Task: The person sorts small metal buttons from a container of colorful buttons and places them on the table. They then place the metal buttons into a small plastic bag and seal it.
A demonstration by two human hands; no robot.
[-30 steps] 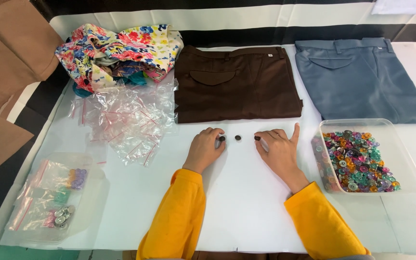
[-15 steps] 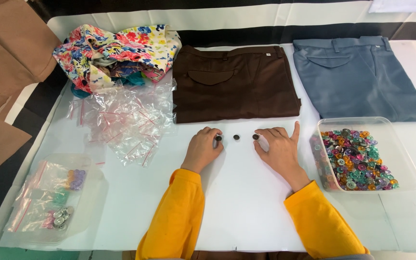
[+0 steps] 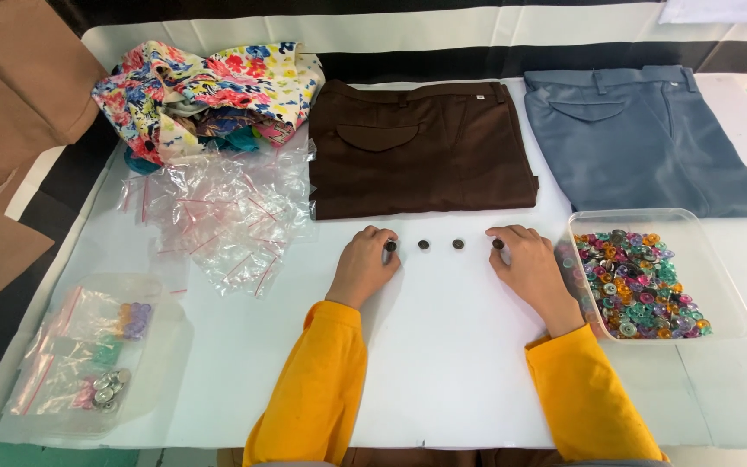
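Several small dark buttons lie in a row on the white table below the folded brown trousers. My left hand rests on the table with its fingertips on the leftmost button. My right hand touches the rightmost button. Two more dark buttons sit free between my hands. Both sleeves are yellow.
A clear tray of mixed coloured buttons stands right of my right hand. Folded blue-grey trousers lie at back right. Floral cloth and a heap of small clear bags lie at left; a clear container of bagged buttons sits front left.
My hands have moved apart along the row. More dark buttons now show between them than before.
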